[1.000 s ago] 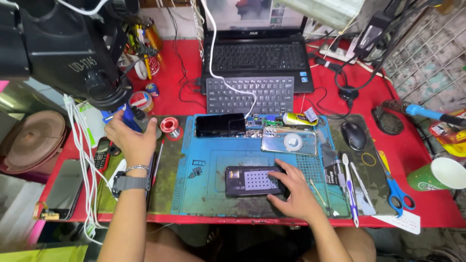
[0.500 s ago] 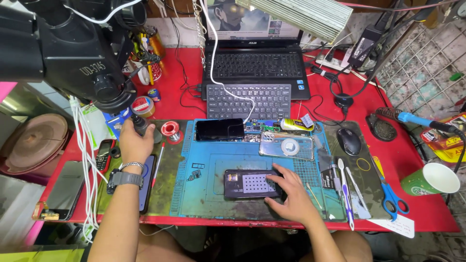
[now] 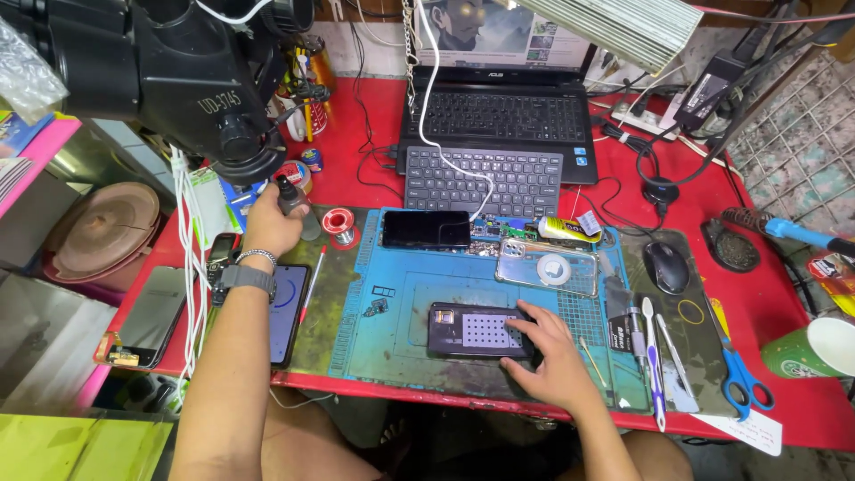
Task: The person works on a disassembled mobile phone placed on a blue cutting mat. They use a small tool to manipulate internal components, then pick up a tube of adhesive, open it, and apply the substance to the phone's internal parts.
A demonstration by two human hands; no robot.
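Gripping a small dark-capped bottle at the left edge of the mat, the fingers of my left hand are clenched around its body, the wrist carrying a watch and a bracelet. My right hand lies flat with its fingers spread and released, the fingertips pressing on the right end of an opened dark phone whose perforated inner plate faces up. I see this phone lying near the front of the blue work mat, which rests on the red surface. Just beside the bottle stands a red solder spool. Farther back on the mat lie a second phone, screen dark, and a clear phone case. Behind these sit a separate keyboard and a laptop.
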